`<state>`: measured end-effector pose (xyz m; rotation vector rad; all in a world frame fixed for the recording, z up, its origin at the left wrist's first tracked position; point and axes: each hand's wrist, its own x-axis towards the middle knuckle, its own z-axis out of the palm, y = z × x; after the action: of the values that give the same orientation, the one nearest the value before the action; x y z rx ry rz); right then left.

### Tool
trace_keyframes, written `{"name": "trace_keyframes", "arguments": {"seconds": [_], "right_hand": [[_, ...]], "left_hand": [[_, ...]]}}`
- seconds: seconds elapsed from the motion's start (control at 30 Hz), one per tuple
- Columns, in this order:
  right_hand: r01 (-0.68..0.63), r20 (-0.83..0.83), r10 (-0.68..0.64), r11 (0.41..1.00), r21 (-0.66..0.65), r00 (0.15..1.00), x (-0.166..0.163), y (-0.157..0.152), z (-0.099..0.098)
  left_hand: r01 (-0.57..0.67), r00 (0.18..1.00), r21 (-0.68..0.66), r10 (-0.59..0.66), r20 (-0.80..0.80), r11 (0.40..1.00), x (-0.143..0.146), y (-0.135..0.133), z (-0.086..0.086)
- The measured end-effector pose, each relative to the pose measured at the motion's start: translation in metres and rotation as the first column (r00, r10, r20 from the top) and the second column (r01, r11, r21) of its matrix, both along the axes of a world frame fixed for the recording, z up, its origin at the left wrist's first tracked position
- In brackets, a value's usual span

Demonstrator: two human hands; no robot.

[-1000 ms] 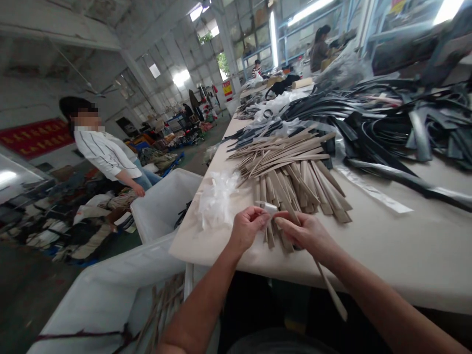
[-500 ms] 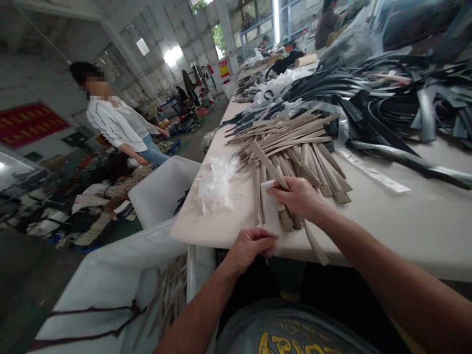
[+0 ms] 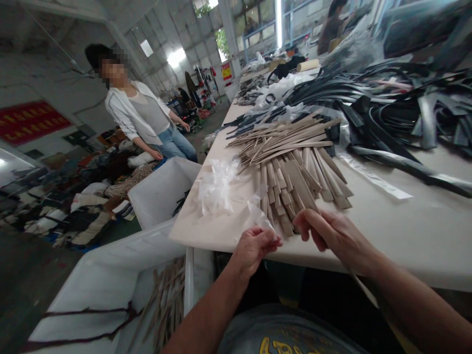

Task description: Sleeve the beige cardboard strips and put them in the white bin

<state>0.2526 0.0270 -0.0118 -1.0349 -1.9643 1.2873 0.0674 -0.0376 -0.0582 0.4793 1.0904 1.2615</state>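
Near the table's front edge, my left hand [image 3: 260,248] pinches a thin, crumpled piece of translucent film [image 3: 257,214], which trails up and left from the fingers. My right hand [image 3: 334,233] is just to its right, fingers curled closed. A pale length of beige strip [image 3: 366,291] shows below that wrist and appears to run out of the hand; the grip itself is mostly hidden. Directly beyond both hands lies a pile of flat beige strips [image 3: 289,172], fanned out with ends toward me. Left of the pile is a heap of peeled translucent film [image 3: 217,187].
Black strips [image 3: 368,108] are heaped along the table's [image 3: 416,236] right and far side. At lower left, a white bin [image 3: 106,265] holds beige strips; another white bin [image 3: 162,189] stands behind it. A person in a white jacket [image 3: 125,113] stands beyond the bins.
My right hand has moved right and toward me, apart from the left, and the strip with it. The film has come away into my left hand. The person at left has moved rightward.
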Motion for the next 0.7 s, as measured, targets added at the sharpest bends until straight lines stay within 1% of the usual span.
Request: {"name": "trace_keyframes", "arguments": {"seconds": [0.07, 0.13, 0.2, 0.27, 0.37, 0.57, 0.63, 0.7], "right_hand": [[-0.018, 0.096, 0.027, 0.996, -0.09, 0.995, 0.02, -0.021, -0.017], [-0.014, 0.182, 0.037, 0.992, -0.126, 0.983, 0.033, -0.042, -0.033], [-0.032, 0.247, 0.062, 0.992, -0.125, 0.967, 0.039, -0.058, -0.042], [-0.059, 0.295, 0.088, 0.993, -0.105, 0.951, 0.04, -0.069, -0.045], [-0.072, 0.329, 0.09, 0.995, -0.065, 0.94, 0.036, -0.073, -0.044], [-0.089, 0.332, 0.089, 0.996, -0.013, 0.939, 0.029, -0.064, -0.052], [-0.098, 0.338, 0.097, 0.995, -0.012, 0.936, 0.025, -0.062, -0.053], [-0.111, 0.323, 0.121, 0.993, -0.052, 0.939, 0.022, -0.06, -0.052]], "left_hand": [[-0.062, 0.994, 0.012, 0.061, 0.092, 0.998, 0.005, 0.004, 0.001], [-0.112, 0.982, 0.012, 0.109, 0.155, 0.994, 0.011, 0.008, 0.002], [-0.146, 0.972, 0.003, 0.143, 0.186, 0.989, 0.016, 0.012, 0.002], [-0.158, 0.969, -0.001, 0.155, 0.194, 0.987, 0.022, 0.016, 0.002], [-0.15, 0.968, 0.007, 0.145, 0.205, 0.989, 0.027, 0.019, 0.002], [-0.12, 0.971, 0.01, 0.116, 0.207, 0.993, 0.031, 0.018, 0.006], [-0.093, 0.977, 0.021, 0.087, 0.197, 0.995, 0.034, 0.014, 0.005], [-0.066, 0.982, 0.024, 0.06, 0.18, 0.998, 0.036, 0.011, 0.002]]}}
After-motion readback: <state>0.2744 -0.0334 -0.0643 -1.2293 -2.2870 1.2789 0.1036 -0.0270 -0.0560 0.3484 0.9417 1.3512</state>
